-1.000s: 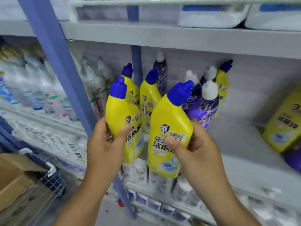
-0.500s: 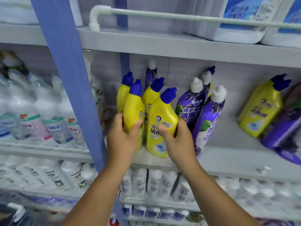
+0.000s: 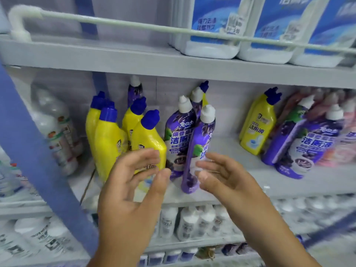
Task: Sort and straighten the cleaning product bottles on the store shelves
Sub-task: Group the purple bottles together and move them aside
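Observation:
Several yellow toilet-cleaner bottles with blue caps stand grouped at the left of the middle shelf. Beside them stand purple bottles with white caps, the front one leaning left. My left hand is open, fingers spread, just in front of the nearest yellow bottle. My right hand is open too, fingers near the leaning purple bottle's lower part; contact is unclear. Further right, a lone yellow bottle leans against tilted purple bottles.
A blue upright post crosses the left side. Large white jugs with blue labels sit on the top shelf behind a white rail. White bottles fill the left bay and the lower shelves.
Both hands have let go of the two yellow bottles, which now stand on the shelf with the others. The hands have drawn back and opened, the right one shifting toward the purple bottles.

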Demonstrator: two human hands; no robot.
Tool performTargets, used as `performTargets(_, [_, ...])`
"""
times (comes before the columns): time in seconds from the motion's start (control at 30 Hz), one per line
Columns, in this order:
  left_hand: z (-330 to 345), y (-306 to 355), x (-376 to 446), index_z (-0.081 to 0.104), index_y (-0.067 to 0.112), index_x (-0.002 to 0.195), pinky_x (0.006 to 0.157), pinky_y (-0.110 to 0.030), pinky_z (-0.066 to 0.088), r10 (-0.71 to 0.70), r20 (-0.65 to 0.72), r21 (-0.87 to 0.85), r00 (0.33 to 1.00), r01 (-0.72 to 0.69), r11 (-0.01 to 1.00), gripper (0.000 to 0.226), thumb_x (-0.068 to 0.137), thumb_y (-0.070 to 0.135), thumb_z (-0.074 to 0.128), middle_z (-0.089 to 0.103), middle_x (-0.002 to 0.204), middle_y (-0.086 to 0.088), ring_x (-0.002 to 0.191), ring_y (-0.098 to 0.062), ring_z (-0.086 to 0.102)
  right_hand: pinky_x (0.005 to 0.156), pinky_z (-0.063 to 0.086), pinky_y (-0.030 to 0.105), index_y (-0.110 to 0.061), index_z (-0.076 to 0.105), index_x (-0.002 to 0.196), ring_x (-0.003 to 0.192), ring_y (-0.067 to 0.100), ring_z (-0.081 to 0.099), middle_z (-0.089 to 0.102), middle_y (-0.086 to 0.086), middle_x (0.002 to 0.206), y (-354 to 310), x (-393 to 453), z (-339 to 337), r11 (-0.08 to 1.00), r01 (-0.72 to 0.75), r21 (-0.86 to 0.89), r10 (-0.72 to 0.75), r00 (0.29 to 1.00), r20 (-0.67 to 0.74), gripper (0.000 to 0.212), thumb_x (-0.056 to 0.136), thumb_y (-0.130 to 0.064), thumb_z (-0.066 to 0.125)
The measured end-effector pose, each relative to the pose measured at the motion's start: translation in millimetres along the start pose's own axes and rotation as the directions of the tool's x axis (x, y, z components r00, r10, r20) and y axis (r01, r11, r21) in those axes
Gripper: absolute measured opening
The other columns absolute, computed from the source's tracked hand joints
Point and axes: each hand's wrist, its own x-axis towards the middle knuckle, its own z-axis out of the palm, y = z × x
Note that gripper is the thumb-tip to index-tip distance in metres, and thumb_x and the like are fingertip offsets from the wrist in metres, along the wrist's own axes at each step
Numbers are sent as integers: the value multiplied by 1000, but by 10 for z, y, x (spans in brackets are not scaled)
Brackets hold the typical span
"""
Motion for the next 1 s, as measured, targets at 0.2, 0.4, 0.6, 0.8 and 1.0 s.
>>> performTargets(0.2, [1002,-123,-241,67,41,111,91,-28,56,-130,244,-5,961,135,991,33,79,38,72,72,119,4,113,-21,68,95,54,30,-17,61,125,102,6,69,71,-5,114,48,600,-1078,991,67,-120,-105,932,-346,49,82,-34,79])
performTargets(0.4, [1892,-750,-119,60,35,117,87,-20,55,-376,259,122,890,356,926,48,76,37,83,69,118,8,108,-13,68,95,48,35,-1,51,133,114,35,58,58,18,126,37,1860,-1814,899,36,-437,-269,832,-484,74,74,-39,74])
performTargets(0.6, [2387,-1272,11,58,14,126,73,-4,47,-483,129,262,866,440,859,43,88,12,77,69,107,3,93,-10,65,124,5,32,12,-5,154,155,35,5,3,26,166,186,2304,-1826,818,-43,-574,-216,902,-375,98,99,-39,58])
performTargets(0.8, [2495,-1361,3,60,15,121,68,-4,46,-506,23,311,862,475,823,36,89,12,77,71,109,-2,90,-5,65,113,33,36,6,-7,157,141,33,34,29,21,153,281,2419,-1853,790,-73,-609,-268,852,-449,99,96,-30,63])
performTargets(1.0, [2505,-1374,100,61,20,117,70,-4,45,-508,8,339,861,476,812,35,87,15,79,71,103,7,93,-10,65,83,44,36,-3,48,133,115,32,59,60,13,124,353,2624,-1996,762,-58,-645,-306,845,-438,51,94,-30,67])
